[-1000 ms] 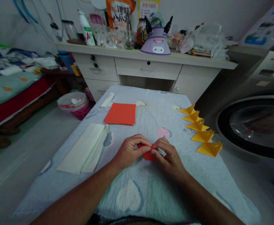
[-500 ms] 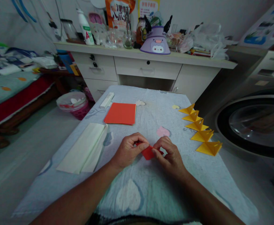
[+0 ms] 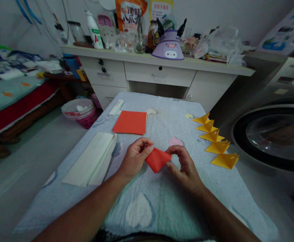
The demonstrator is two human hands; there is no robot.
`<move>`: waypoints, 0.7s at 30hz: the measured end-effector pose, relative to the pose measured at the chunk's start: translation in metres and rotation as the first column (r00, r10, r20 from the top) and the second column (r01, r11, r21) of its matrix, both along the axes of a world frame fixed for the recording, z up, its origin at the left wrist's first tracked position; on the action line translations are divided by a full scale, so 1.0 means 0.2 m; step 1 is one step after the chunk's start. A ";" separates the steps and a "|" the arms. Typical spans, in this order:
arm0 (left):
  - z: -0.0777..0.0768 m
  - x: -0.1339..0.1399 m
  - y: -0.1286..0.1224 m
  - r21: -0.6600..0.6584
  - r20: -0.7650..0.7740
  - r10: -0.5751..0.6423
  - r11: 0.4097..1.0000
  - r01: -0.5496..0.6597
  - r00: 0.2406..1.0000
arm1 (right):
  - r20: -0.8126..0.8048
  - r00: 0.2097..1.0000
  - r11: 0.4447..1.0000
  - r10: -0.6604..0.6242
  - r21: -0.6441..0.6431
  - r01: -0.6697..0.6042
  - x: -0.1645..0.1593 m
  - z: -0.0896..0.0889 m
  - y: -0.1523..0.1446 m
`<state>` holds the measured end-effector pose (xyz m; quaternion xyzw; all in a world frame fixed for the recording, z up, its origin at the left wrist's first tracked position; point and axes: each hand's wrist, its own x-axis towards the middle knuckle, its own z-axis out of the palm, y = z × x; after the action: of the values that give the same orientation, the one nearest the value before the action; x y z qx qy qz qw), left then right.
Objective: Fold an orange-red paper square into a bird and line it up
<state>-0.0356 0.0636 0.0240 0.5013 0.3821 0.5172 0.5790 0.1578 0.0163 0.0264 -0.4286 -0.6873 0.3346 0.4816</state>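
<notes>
A piece of folded red paper (image 3: 157, 160) is held up over the middle of the table, its point facing down toward me. My left hand (image 3: 136, 157) pinches its upper left side between thumb and fingers. At its right tip, my right hand (image 3: 184, 168) has the index finger by the upper edge and the thumb by the lower one, with a small gap between them. Beyond my left hand lies a stack of square red paper (image 3: 130, 122). To the right, several folded yellow paper pieces (image 3: 217, 147) stand in a row.
A pale folded sheet (image 3: 90, 161) lies on the left of the cloth-covered table (image 3: 139, 211), with a small white box (image 3: 116, 108) farther back. A cluttered white cabinet (image 3: 159, 72) stands behind, a pink bin (image 3: 83, 114) at left, a washing machine (image 3: 275, 127) at right.
The red paper, earlier mostly covered by my fingers, now shows a broad flat face. My right fingers have loosened from a pinch and spread slightly at its right tip.
</notes>
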 end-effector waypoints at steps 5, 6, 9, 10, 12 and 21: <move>-0.02 0.00 -0.01 0.143 -0.134 -0.024 0.989 0.043 0.991 | 0.018 0.999 0.999 0.031 -0.011 -0.030 -0.02 0.01 0.01; -0.03 -0.01 -0.01 0.166 -0.164 -0.027 0.985 0.055 0.986 | 0.023 0.999 0.999 0.027 -0.026 -0.026 -0.02 0.01 0.01; -0.03 -0.01 -0.02 0.216 -0.224 -0.038 0.972 0.088 0.974 | 0.042 0.999 0.999 0.013 -0.048 -0.011 -0.02 0.01 0.02; -0.02 -0.01 -0.02 0.234 -0.242 -0.039 0.967 0.097 0.970 | 0.051 0.999 0.999 0.010 -0.045 -0.008 -0.03 0.02 0.02; -0.01 0.00 -0.03 0.273 -0.277 -0.035 0.955 0.114 0.960 | 0.074 0.997 1.000 0.002 -0.024 0.000 -0.03 0.02 0.02; 0.02 0.01 -0.04 0.343 -0.373 0.018 0.932 0.120 0.928 | 0.157 0.985 0.994 -0.075 0.094 0.061 -0.05 0.01 0.02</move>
<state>-0.0345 0.0554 0.0274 0.6969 0.3697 0.4590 0.4085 0.1474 0.0196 0.0289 -0.4556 -0.7229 0.2516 0.4545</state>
